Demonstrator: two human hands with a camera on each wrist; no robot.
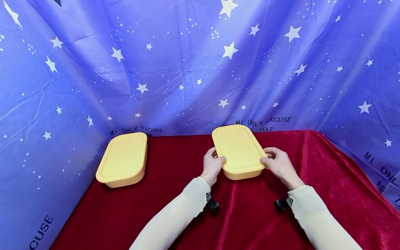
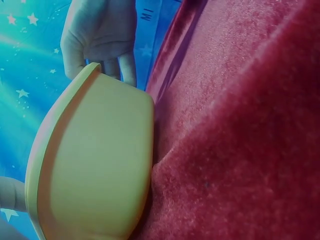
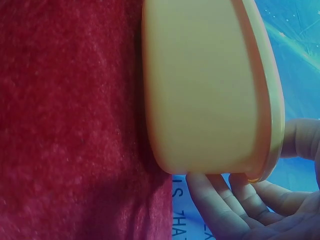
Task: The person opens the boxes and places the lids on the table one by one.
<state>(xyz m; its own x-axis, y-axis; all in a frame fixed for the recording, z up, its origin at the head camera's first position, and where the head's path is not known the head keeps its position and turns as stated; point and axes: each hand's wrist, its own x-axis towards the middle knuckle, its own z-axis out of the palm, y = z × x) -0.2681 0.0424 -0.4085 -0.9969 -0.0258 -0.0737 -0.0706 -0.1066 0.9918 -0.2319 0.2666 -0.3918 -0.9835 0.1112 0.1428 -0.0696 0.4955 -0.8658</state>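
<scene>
A yellow lidded food container (image 1: 239, 147) is on the red velvet cloth (image 1: 175, 208), its lid on. My left hand (image 1: 213, 165) grips its left side, the thumb on the lid's edge. At its right side my right hand (image 1: 278, 165) holds it likewise, thumb on the rim. In the right wrist view the right fingers (image 3: 210, 200) touch the side wall below the lid. The left wrist view shows the container's plain end wall (image 2: 100, 155), with the right hand (image 2: 100, 40) beyond and only a bit of the left thumb (image 2: 12, 194).
A second yellow lidded container (image 1: 123, 158) stands on the cloth at the left, near the table's edge. Behind and at both sides hangs a blue curtain (image 1: 187, 69) with white stars and printed lettering. Small black cameras (image 1: 213, 205) are strapped to the wrists.
</scene>
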